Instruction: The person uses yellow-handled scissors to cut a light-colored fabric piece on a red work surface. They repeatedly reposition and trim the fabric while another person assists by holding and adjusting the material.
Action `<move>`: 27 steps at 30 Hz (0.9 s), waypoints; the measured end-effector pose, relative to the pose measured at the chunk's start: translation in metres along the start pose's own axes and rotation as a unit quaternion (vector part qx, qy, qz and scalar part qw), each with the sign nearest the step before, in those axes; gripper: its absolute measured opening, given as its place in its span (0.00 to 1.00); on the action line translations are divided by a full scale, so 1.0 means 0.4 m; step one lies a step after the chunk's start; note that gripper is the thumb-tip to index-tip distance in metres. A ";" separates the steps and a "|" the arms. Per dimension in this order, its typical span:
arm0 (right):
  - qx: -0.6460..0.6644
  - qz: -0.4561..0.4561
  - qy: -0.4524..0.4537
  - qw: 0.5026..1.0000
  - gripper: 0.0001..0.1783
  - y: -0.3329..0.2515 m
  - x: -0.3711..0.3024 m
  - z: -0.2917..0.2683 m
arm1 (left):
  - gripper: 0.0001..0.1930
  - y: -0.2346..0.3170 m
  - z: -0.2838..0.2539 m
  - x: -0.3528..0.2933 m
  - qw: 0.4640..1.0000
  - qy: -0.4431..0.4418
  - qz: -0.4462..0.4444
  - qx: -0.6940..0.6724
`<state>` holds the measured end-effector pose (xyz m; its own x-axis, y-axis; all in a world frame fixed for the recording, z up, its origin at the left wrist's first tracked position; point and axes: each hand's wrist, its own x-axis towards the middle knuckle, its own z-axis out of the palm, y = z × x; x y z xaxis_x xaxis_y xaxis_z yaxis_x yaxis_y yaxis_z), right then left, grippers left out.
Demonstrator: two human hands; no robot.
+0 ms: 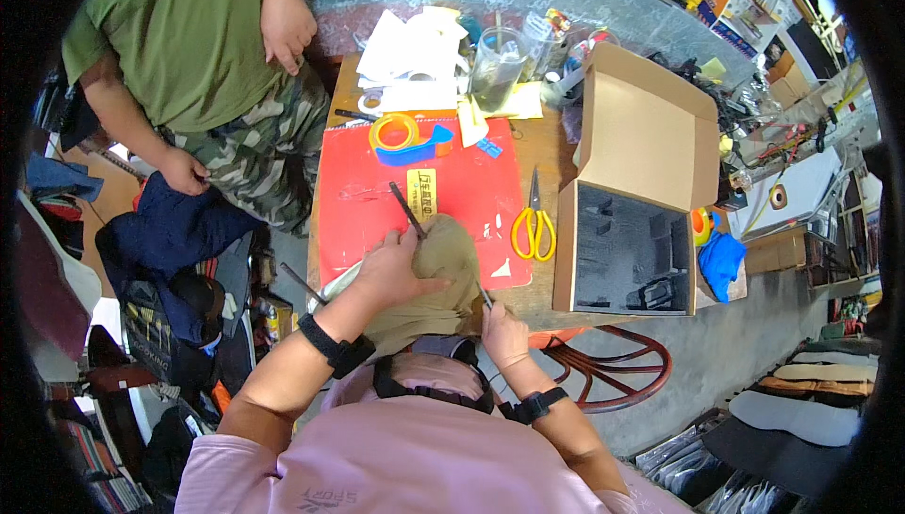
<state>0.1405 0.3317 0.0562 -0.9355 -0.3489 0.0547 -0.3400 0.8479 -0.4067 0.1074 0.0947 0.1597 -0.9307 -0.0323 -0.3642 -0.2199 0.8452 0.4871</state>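
Note:
A khaki cloth item (447,255) lies at the near edge of the table, in front of my body. My left hand (388,272) rests over it with the thumb spread away from the fingers. Beside those fingertips a dark rod (407,210) sticks up from the cloth, and a second dark rod (303,284) juts out to the left. Closed at the cloth's right side, my right hand (506,333) grips a thin dark tool (485,296); its tip meets the cloth's edge, and its kind does not show.
A red mat (363,203) covers the wooden table. On it sits a blue tape dispenser (415,148); yellow-handled scissors (534,227) lie to the right, beside an opened cardboard box (650,128) with black foam. Papers (405,57) and a clear cup (500,66) stand behind. Another person (189,52) is at far left.

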 end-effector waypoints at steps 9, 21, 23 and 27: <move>-0.019 0.021 -0.045 0.999 0.15 0.049 -0.047 0.058 | 0.54 -0.014 -0.031 0.021 0.999 -0.032 -0.022 -0.015; 0.046 -0.036 0.043 0.997 0.14 -0.097 0.081 -0.191 | 0.53 -0.008 -0.029 0.001 0.999 -0.032 0.000 0.008; -0.036 0.003 -0.066 0.997 0.15 -0.183 0.181 -0.278 | 0.54 -0.011 -0.025 -0.013 0.999 -0.021 -0.007 0.024; -0.157 -0.016 -0.216 0.964 0.19 -0.257 0.277 -0.348 | 0.53 -0.011 -0.011 -0.020 0.999 0.016 0.003 0.042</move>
<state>0.0586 0.2613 0.2309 -0.8206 -0.4526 -0.3490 -0.4435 0.8894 -0.1105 0.1145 0.0890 0.1639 -0.9412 -0.0424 -0.3352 -0.1899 0.8870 0.4209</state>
